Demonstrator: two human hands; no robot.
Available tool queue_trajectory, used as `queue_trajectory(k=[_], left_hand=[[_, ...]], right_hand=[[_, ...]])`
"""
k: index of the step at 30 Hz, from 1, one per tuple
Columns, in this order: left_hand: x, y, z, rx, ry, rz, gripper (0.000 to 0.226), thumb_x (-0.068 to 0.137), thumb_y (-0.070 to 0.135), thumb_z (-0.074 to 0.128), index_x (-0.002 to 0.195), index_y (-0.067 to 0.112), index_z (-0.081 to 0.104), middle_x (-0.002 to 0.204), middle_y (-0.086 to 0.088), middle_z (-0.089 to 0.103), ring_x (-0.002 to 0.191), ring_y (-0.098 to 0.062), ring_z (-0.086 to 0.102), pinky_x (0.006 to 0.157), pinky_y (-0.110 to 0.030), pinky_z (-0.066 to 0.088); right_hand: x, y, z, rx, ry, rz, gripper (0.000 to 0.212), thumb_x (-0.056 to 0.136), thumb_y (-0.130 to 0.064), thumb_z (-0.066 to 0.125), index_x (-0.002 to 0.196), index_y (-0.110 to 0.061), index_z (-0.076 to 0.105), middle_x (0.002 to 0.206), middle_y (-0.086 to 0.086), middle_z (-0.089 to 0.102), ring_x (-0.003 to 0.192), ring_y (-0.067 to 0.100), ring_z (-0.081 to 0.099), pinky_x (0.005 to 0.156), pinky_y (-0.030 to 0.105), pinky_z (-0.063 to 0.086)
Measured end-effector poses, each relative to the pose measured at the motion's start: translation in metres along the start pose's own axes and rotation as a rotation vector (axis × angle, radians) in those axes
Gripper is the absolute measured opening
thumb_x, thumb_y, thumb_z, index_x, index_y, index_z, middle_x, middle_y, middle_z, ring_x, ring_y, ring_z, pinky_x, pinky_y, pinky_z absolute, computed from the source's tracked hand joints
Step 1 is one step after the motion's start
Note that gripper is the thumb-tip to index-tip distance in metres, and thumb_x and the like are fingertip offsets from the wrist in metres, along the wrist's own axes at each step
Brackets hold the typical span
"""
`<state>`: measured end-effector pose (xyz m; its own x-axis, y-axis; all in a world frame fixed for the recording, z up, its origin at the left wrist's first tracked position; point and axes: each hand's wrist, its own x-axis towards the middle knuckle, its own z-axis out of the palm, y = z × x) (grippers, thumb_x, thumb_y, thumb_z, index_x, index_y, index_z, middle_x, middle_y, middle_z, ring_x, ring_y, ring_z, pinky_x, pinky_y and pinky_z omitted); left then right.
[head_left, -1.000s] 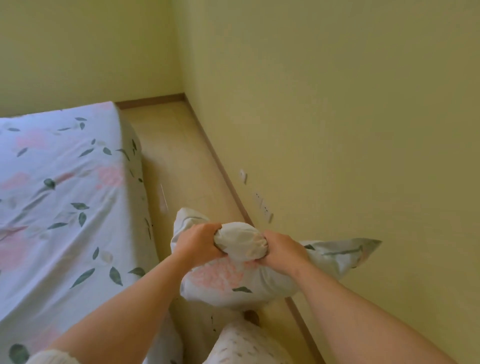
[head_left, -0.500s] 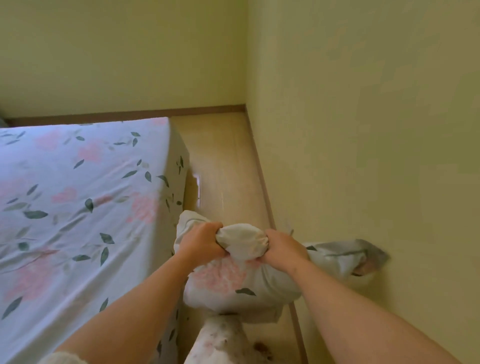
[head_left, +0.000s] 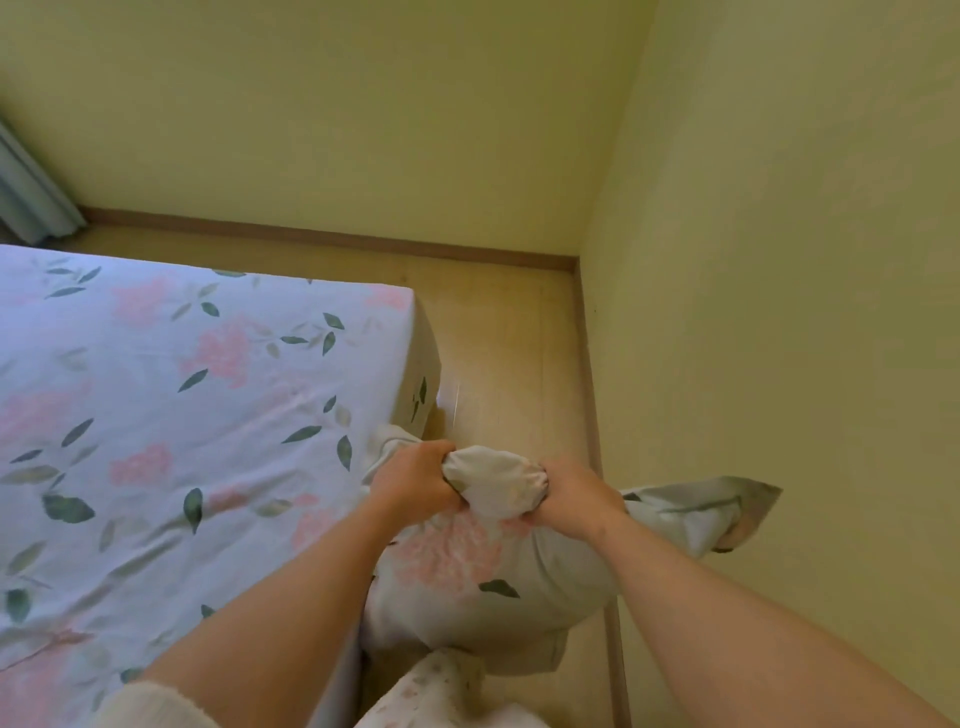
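Pillow (head_left: 467, 561), floral-cased, held above the floor (head_left: 509, 364) between bed (head_left: 182, 415) and wall (head_left: 779, 312), lower end hidden behind the forearms; left hand (head_left: 413, 480) and right hand (head_left: 576, 496) each clenched on bunched fabric, fingertips buried.

Soft daylight, slight wide-angle warping

Left hand (head_left: 415, 480), right hand (head_left: 576, 496) clenched, knuckles up, close together.

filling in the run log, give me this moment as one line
left hand: grips pillow top | right hand: grips pillow top | pillow: between bed and wall
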<state>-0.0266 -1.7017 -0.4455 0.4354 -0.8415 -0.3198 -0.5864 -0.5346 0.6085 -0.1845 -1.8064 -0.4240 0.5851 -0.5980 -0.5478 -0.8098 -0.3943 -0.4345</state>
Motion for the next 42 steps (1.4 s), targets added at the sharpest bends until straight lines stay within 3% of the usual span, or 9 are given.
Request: queue_trajectory(k=[9,14,22,25,33,42], left_hand=[[0.169,0.008,-0.073,0.034,-0.034,0.092,0.029,0.061,0.026,0.075,0.081,0.009,0.062,0.076,-0.011,0.069,0.074,-0.027,0.065,0.066,-0.045,0.054],[0.273,0.014,-0.102,0.035,-0.046,0.060,0.026,0.060,0.022,0.074,0.067,0.018,0.050,0.066,-0.002,0.059,0.066,-0.021,0.056,0.061,-0.039,0.051],[0.450,0.046,-0.178,0.008,-0.038,-0.014,0.023,0.062,0.020,0.073,0.080,0.016,0.059,0.084,-0.013,0.070,0.083,-0.030,0.066,0.071,-0.043,0.056],[0.502,0.050,-0.206,-0.028,-0.014,-0.030,0.021,0.064,0.020,0.071,0.076,0.020,0.054,0.078,-0.008,0.067,0.082,-0.029,0.065,0.071,-0.042,0.056],[0.645,0.022,-0.269,-0.123,0.025,-0.089,0.036,0.058,0.026,0.068,0.089,0.009,0.062,0.085,-0.011,0.071,0.082,-0.027,0.065,0.070,-0.040,0.055],[0.750,-0.045,-0.350,-0.206,0.047,-0.257,0.023,0.059,0.022,0.073,0.066,0.022,0.051,0.067,0.004,0.059,0.072,-0.019,0.058,0.060,-0.026,0.042]], right_hand=[[0.138,-0.039,-0.086,-0.010,0.106,0.043,0.031,0.080,-0.042,0.063,0.105,-0.024,0.059,0.101,-0.001,0.068,0.094,0.022,0.063,0.069,0.029,0.044],[0.237,-0.049,-0.136,-0.026,0.099,0.043,0.026,0.082,-0.040,0.060,0.103,-0.025,0.061,0.101,-0.002,0.069,0.091,0.021,0.063,0.067,0.027,0.044],[0.403,-0.084,-0.261,-0.034,0.041,-0.010,0.014,0.083,-0.035,0.061,0.092,-0.026,0.054,0.097,-0.001,0.065,0.081,0.017,0.054,0.068,0.026,0.041],[0.460,-0.102,-0.295,-0.088,0.059,-0.011,0.019,0.082,-0.039,0.061,0.093,-0.025,0.054,0.100,0.000,0.066,0.084,0.019,0.057,0.069,0.028,0.045],[0.609,-0.159,-0.360,-0.201,0.063,-0.021,0.024,0.080,-0.042,0.059,0.097,-0.026,0.056,0.099,-0.003,0.065,0.084,0.019,0.056,0.069,0.029,0.045],[0.736,-0.268,-0.402,-0.323,-0.113,-0.080,0.027,0.076,-0.042,0.066,0.090,-0.025,0.050,0.108,-0.001,0.065,0.099,0.022,0.060,0.071,0.028,0.044]])
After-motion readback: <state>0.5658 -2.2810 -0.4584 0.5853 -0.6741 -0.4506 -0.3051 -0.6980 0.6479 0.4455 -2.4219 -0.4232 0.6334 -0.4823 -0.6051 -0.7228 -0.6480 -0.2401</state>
